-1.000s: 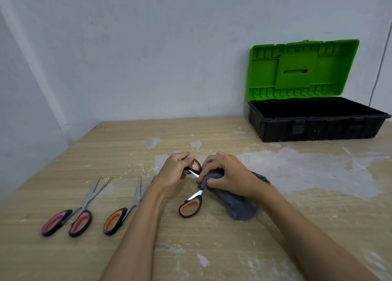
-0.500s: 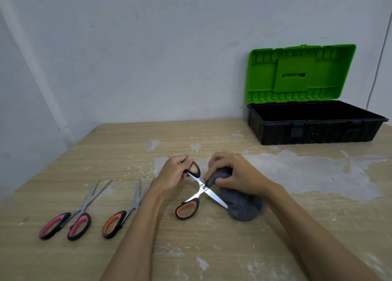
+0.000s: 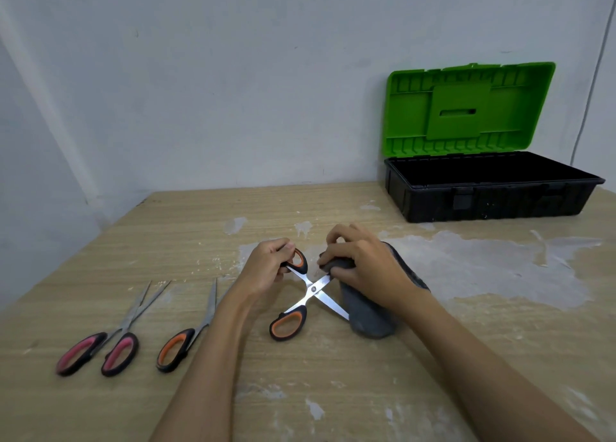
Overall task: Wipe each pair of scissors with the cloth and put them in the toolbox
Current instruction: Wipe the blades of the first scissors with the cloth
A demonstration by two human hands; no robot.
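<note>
Worn table [image 3: 333, 391] — left hand [image 3: 263, 270] grips spread scissors [image 3: 311, 290], right hand [image 3: 363, 266] cloth [image 3: 370, 318].

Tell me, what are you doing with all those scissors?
A person is cleaning scissors. The left hand holds one handle of the open orange-handled scissors, and the right hand presses a grey cloth round one blade. Two more pairs wait on the table to the left: the pink-handled scissors and another orange pair, partly behind the left arm. The toolbox stands open at the back right; no scissors show inside it.
</note>
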